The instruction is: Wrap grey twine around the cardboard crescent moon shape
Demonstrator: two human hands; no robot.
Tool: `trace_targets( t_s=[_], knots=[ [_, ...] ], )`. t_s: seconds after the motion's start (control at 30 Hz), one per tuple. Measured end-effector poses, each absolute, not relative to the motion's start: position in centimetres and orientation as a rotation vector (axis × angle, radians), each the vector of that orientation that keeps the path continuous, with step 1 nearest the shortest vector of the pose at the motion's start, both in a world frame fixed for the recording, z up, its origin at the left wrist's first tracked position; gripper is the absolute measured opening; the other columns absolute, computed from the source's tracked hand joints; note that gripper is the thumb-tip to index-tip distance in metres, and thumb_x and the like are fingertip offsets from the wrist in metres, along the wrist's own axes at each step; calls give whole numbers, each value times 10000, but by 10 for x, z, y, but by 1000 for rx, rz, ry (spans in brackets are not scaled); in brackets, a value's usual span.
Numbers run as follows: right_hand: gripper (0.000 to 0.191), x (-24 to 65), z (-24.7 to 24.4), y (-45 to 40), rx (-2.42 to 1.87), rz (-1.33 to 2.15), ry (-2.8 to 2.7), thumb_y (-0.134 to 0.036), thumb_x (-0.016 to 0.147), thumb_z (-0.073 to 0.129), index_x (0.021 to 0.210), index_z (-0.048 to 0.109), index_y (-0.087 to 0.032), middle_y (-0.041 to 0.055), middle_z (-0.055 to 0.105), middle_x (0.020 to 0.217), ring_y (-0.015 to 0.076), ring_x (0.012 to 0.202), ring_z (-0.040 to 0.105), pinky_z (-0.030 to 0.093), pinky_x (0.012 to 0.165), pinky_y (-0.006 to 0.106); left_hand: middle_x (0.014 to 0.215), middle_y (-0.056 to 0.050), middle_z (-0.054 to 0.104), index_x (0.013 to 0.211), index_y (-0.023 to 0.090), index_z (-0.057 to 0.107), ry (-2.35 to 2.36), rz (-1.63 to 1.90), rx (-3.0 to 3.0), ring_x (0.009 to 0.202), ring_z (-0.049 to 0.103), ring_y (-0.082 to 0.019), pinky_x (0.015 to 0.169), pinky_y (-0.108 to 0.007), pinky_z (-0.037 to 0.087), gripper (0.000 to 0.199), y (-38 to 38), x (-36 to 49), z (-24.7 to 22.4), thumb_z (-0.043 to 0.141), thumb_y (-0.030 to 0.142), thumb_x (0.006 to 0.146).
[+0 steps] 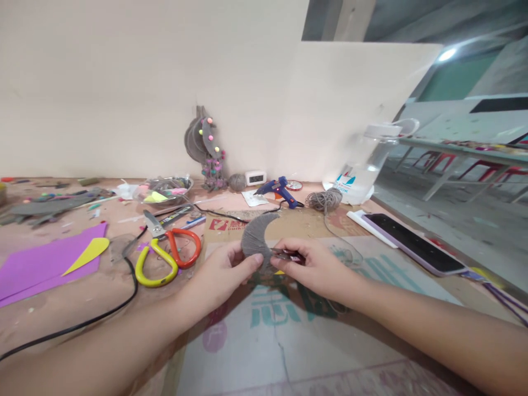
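Observation:
My left hand [231, 268] grips a crescent shape wrapped in grey yarn [254, 234], thumb on its front near the lower end. At the crescent's right edge, my right hand [311, 263] is closed on a small dark metal tool [284, 254], whose tip points left at the yarn. Its exact kind is hard to make out. A bit of yellow shows just below the tool. Beneath both hands lies a printed cardboard sheet [231, 352], with a thin yarn strand running down it.
Scissors [157, 278], purple sheets [53, 261] and a black cable lie left. Behind stand a bowl of bits [165, 190], a glue gun [280, 190], a yarn bundle [324, 199] and a water bottle [361, 165]. A phone [414, 243] lies right.

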State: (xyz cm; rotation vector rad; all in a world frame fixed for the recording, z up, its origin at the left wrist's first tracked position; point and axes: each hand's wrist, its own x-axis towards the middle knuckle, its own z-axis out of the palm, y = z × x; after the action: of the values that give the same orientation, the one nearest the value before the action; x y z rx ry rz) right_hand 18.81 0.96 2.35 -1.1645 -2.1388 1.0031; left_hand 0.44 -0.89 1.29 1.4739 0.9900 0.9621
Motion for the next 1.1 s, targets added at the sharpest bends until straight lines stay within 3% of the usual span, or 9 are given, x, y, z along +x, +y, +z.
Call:
trace_targets(
  t_s=[0.13,0.3,0.43,0.63,0.93,1.1],
  knots=[
    [217,189,24,9,-1158,1018,-2135,-363,813,516,799,595,-162,-13,522,638,103,563,463,367,503,208,556,53,452,718,163,558,994,927,1468,513,391,-90,494,-199,313,186,-7,4,12,523,324,804],
    [225,190,27,11,-1120,1008,-2032,-355,806,535,924,608,-178,24,618,826,141,721,558,439,622,242,542,53,442,647,168,526,1017,911,1509,507,388,-87,490,-198,305,207,-8,4,13,506,296,808],
    [235,191,25,14,-1164,974,-2033,-400,814,514,829,623,-193,11,602,751,145,689,553,429,609,253,549,52,459,665,177,544,1030,894,1496,520,421,-97,517,-209,333,175,-8,4,11,510,284,799],
    [202,188,22,12,-1202,949,-2055,-370,804,514,728,585,-196,-15,536,661,122,620,501,391,551,233,650,21,562,846,175,635,1030,895,1447,586,488,-113,574,-225,382,186,-8,2,10,563,329,771],
    [184,188,29,15,-1163,963,-1954,-357,789,537,780,599,-185,-10,552,699,112,623,494,390,544,220,771,-17,682,940,186,680,1065,809,1490,612,559,-130,552,-218,399,237,-10,3,14,581,316,767],
    [323,187,25,18,-1190,1039,-1974,-422,784,538,581,504,-173,-40,423,545,78,495,383,298,448,207,884,-43,698,1016,200,664,1037,783,1534,757,613,-184,646,-256,454,289,-11,3,12,584,332,772]
  ],
)
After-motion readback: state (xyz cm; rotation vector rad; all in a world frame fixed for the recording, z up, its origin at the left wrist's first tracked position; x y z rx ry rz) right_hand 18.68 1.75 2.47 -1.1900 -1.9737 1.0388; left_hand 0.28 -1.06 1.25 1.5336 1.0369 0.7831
